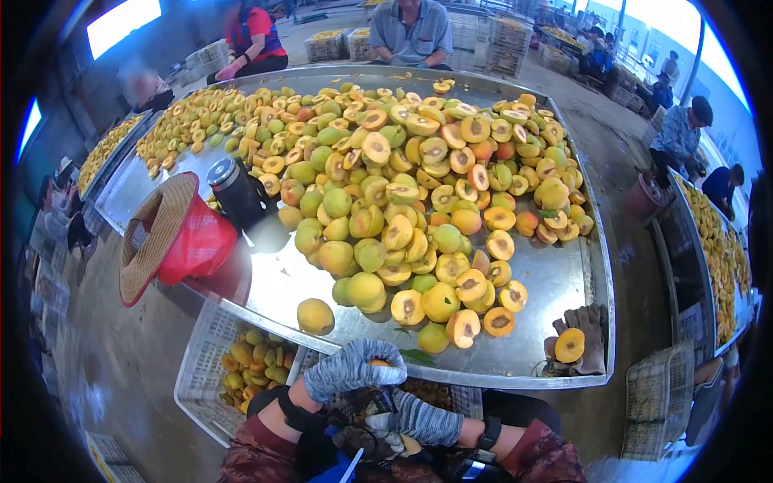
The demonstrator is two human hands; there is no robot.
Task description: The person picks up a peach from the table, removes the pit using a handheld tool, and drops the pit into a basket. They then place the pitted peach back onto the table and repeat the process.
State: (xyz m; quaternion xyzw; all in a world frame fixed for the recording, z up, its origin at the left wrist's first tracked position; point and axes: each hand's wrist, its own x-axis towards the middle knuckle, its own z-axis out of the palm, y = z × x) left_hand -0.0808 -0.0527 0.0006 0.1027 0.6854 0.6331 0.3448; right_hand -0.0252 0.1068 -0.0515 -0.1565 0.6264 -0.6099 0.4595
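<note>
My left hand point(354, 371), in a grey knitted glove, is curled at the table's near edge around a peach, of which only a small orange patch point(379, 363) shows. Just below it is my right hand point(425, 417), gloved the same way, with its fingers bent in above my lap. Something dark lies between the two hands; I cannot make out what it is. Whole and halved yellow peaches point(366, 290) are heaped on the metal table point(531, 354), many halves with pits showing.
A straw hat with red cloth point(161, 233) and a black flask point(237, 193) stand at the left. Brown gloves point(592, 346) under a peach half point(569, 345) lie near the right corner. A crate point(205, 362) of peaches is below the edge. Other people sit around.
</note>
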